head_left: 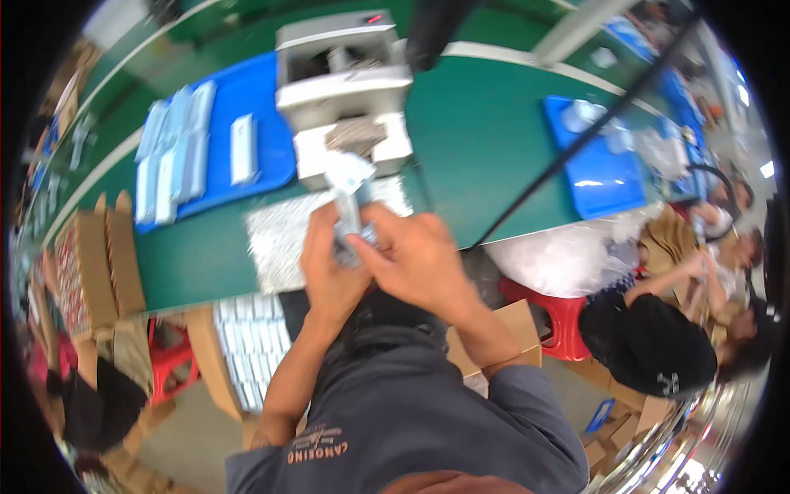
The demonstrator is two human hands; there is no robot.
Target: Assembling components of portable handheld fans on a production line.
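Observation:
Both hands are together in front of my body, closed around a narrow pale blue-and-white carton (349, 210). My left hand (331, 263) grips its left side. My right hand (424, 257) holds it from the right, thumb across its lower part. A pale flap-like piece spreads at the carton's far end; blur hides finer detail. Beneath and beyond the hands lies a silvery-white textured mat (276, 239). Just past the carton stands a white-and-grey machine (346, 90) with a brown piece (355, 133) on its front.
At left, a blue tray (276, 90) holds several pale blue cartons (177, 148). A brown box (86, 272) stands at the table's left edge. Another blue tray (605, 185) lies right. Below the table are an open box of cartons (251, 346) and a red stool (564, 321). People sit at both sides.

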